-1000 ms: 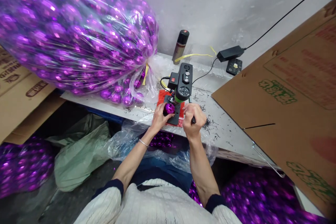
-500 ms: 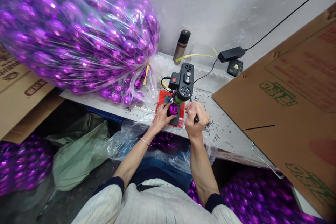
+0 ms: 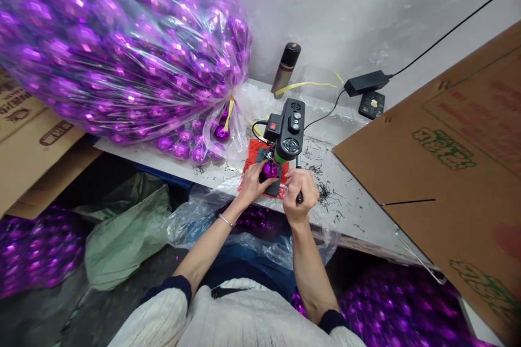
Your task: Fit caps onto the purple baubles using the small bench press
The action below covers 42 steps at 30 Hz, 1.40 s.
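My left hand grips a shiny purple ball ornament between thumb and fingers. The ball sits under the head of a small black bench press with round vents and a green ring. The dark base of this machine stands on a red sheet. My right hand is wrapped round the black-tipped lever handle on the machine's right side. Where the ball meets the tool is too small to make out.
A big clear bag of purple balls fills the left of the bench. Behind the machine stand a spray can and a black power adapter. Cardboard boxes flank both sides, the right box close by. Small dark bits litter the white tabletop.
My right hand has moved slightly down and left with the lever handle. My left hand still holds the ball at the machine. The whole view has shifted a little.
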Each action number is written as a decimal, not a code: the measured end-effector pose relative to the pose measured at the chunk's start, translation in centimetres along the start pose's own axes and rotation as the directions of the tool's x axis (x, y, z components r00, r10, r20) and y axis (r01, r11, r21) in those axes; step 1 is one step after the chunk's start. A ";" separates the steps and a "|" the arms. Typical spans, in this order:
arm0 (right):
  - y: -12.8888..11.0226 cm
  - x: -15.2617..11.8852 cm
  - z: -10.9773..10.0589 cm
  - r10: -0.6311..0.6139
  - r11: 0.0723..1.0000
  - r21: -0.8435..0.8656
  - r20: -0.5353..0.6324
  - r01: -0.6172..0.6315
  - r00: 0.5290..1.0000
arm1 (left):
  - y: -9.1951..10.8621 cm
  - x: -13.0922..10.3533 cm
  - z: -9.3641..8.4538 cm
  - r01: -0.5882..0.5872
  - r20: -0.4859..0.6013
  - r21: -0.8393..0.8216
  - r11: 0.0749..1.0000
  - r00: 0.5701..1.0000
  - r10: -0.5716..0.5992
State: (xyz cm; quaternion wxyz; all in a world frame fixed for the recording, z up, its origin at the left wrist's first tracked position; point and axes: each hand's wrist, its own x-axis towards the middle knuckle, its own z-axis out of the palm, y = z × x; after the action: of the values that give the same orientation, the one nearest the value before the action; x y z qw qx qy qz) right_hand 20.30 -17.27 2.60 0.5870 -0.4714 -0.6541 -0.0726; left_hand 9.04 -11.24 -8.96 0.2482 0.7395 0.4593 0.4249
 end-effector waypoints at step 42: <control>1.8 -2.7 2.2 -0.044 0.998 0.041 -0.125 0.049 0.991 | -0.4 0.2 0.3 0.016 -0.011 -0.024 1.000 1.000 -0.016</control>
State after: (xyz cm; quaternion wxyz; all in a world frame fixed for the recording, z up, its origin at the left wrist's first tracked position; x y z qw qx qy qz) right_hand 19.69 -16.30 -1.20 0.6347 -0.4378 -0.6287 -0.1011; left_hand 9.12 -10.81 -9.34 0.2581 0.7304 0.4614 0.4324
